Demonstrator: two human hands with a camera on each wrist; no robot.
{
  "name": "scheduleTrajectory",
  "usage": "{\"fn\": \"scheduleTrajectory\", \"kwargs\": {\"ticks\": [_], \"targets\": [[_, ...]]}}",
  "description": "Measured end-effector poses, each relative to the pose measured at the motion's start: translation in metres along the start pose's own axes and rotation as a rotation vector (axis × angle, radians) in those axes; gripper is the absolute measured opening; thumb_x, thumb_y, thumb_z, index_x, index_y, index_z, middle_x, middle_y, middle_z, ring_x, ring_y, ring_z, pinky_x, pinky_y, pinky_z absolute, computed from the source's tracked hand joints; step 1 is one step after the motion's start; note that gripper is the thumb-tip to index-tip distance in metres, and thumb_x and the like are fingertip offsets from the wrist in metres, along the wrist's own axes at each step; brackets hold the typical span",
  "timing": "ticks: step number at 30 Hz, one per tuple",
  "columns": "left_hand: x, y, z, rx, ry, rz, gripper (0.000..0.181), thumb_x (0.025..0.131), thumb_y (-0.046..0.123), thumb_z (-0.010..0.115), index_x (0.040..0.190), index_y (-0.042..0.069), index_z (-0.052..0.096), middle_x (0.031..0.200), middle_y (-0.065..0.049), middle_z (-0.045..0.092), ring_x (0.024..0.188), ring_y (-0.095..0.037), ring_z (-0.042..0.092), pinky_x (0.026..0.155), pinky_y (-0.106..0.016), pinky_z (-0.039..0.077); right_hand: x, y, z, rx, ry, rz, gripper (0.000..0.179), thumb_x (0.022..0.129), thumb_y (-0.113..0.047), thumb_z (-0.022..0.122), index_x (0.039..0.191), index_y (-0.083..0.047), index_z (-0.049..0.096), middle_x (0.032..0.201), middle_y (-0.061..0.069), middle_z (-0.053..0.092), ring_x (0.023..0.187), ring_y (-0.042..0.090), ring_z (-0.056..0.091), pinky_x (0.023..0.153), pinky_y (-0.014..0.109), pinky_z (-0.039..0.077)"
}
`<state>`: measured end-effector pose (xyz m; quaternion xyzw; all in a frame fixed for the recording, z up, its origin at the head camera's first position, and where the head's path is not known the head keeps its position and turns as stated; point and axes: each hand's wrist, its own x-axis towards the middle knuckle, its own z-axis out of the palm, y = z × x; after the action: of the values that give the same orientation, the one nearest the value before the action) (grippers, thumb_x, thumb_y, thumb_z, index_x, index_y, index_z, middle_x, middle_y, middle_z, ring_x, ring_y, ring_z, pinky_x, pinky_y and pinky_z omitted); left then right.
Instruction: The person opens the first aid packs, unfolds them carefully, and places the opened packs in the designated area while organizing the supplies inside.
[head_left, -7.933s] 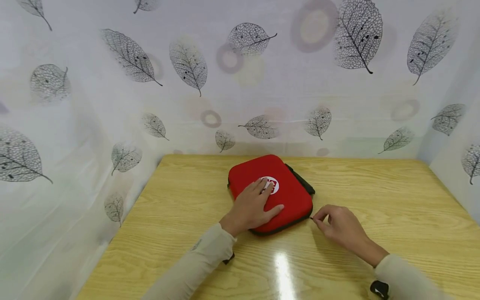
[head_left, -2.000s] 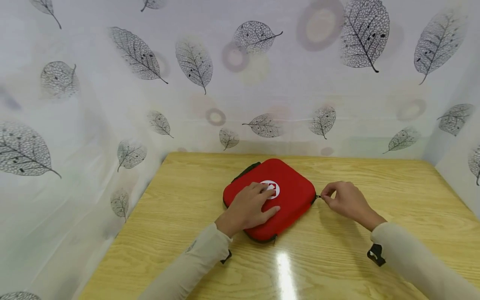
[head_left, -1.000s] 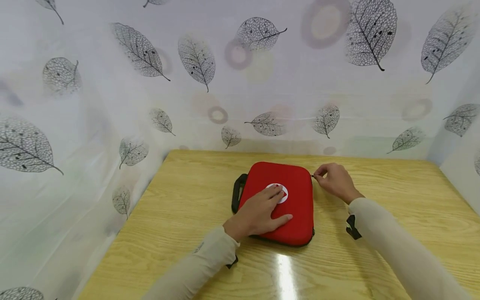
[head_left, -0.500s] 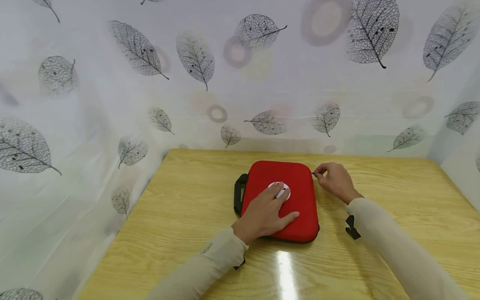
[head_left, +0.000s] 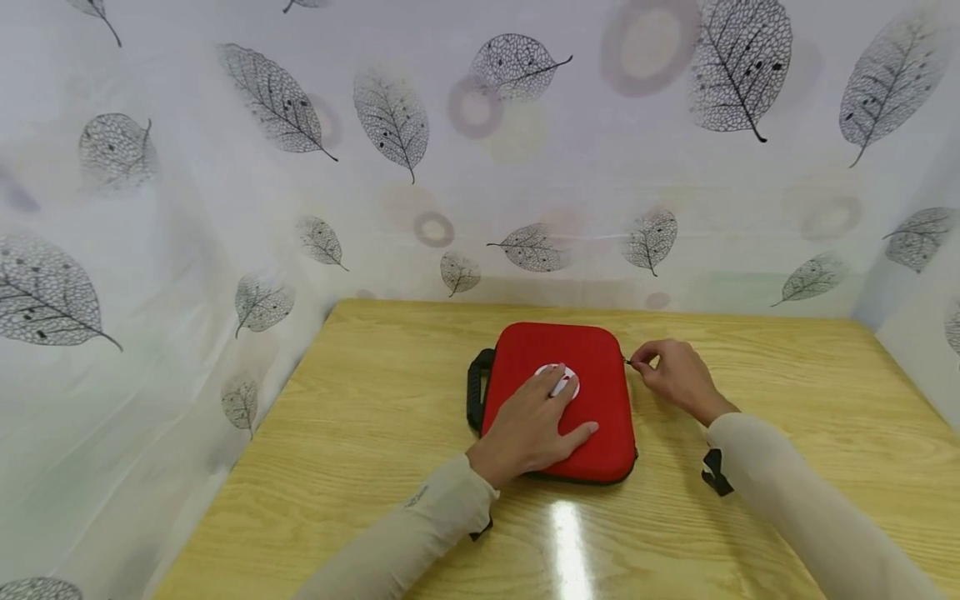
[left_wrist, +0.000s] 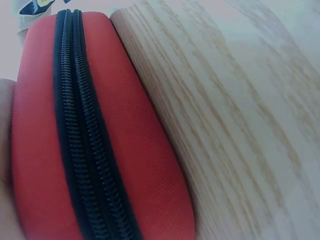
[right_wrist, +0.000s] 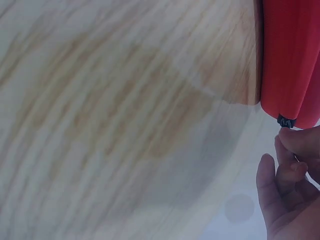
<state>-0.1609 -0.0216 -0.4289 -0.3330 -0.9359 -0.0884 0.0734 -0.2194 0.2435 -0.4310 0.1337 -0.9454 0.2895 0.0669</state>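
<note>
A red zippered case (head_left: 600, 392) with a white round emblem (head_left: 572, 385) lies on the wooden table. Spread over its lid is my left hand (head_left: 528, 425), palm down, fingertips covering part of the emblem. At the far right corner my right hand (head_left: 675, 375) pinches the zipper pull (head_left: 628, 361) between thumb and forefinger; the right wrist view shows that pull (right_wrist: 286, 121) at the case's edge, with the other fingers loosely bent. Two rows of black zipper teeth (left_wrist: 82, 130) run side by side along the case's wall in the left wrist view.
The case's black carry handle (head_left: 476, 392) sticks out on the left. A small dark piece (head_left: 637, 454) shows at the near right corner. Behind the wooden table (head_left: 375, 400) hangs a pale leaf-patterned curtain (head_left: 525, 167), which also runs along both sides.
The case has turned counter-clockwise, its handle going from the far right round to the left. My right hand followed its edge from the front right to the back, then came slightly nearer.
</note>
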Motion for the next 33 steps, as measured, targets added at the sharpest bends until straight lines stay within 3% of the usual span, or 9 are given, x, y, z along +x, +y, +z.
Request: {"fn": "scheduleTrajectory", "kwargs": {"ticks": [9,14,20,27,33], "targets": [[0.002,-0.001,-0.005,-0.069,-0.078,-0.037,0.072,0.1,0.057,0.052,0.154,0.011,0.044,0.16,-0.005,0.037,0.148,-0.02,0.033,0.119,-0.031,0.028,-0.002,0.001,0.001,-0.013,0.034,0.008,0.01,0.092,-0.004,0.07,0.096,0.002,0.077,0.093,0.016,0.074,0.069,0.022,0.061,0.058,0.033,0.048],[-0.004,-0.003,-0.016,-0.154,-0.096,-0.082,0.074,0.099,0.054,0.057,0.155,0.008,0.042,0.161,-0.005,0.037,0.148,-0.021,0.033,0.118,-0.034,0.031,-0.005,-0.003,-0.004,-0.004,0.047,0.008,0.011,0.093,-0.004,0.068,0.098,0.004,0.075,0.094,0.017,0.074,0.064,0.018,0.06,0.058,0.034,0.049],[-0.018,-0.015,-0.036,-0.205,-0.072,-0.16,0.07,0.098,0.05,0.061,0.152,0.008,0.046,0.157,-0.008,0.043,0.145,-0.024,0.04,0.114,-0.043,0.039,-0.009,-0.012,-0.014,0.03,0.068,-0.001,0.011,0.093,-0.003,0.069,0.1,0.005,0.074,0.093,0.017,0.073,0.065,0.019,0.063,0.06,0.035,0.051],[-0.046,-0.032,-0.05,-0.29,-0.01,-0.228,0.066,0.097,0.045,0.066,0.146,0.002,0.053,0.149,-0.014,0.052,0.138,-0.03,0.049,0.108,-0.047,0.045,-0.017,-0.022,-0.023,0.031,0.037,0.001,0.012,0.094,-0.009,0.07,0.099,0.001,0.075,0.093,0.014,0.073,0.068,0.019,0.064,0.061,0.035,0.051],[-0.069,-0.045,-0.056,-0.347,-0.052,-0.302,0.062,0.097,0.044,0.067,0.141,0.001,0.057,0.135,-0.013,0.063,0.126,-0.031,0.058,0.103,-0.048,0.049,-0.027,-0.03,-0.032,0.051,-0.015,0.011,0.017,0.096,-0.016,0.071,0.102,-0.001,0.075,0.095,0.011,0.073,0.074,0.021,0.068,0.064,0.036,0.053]]}}
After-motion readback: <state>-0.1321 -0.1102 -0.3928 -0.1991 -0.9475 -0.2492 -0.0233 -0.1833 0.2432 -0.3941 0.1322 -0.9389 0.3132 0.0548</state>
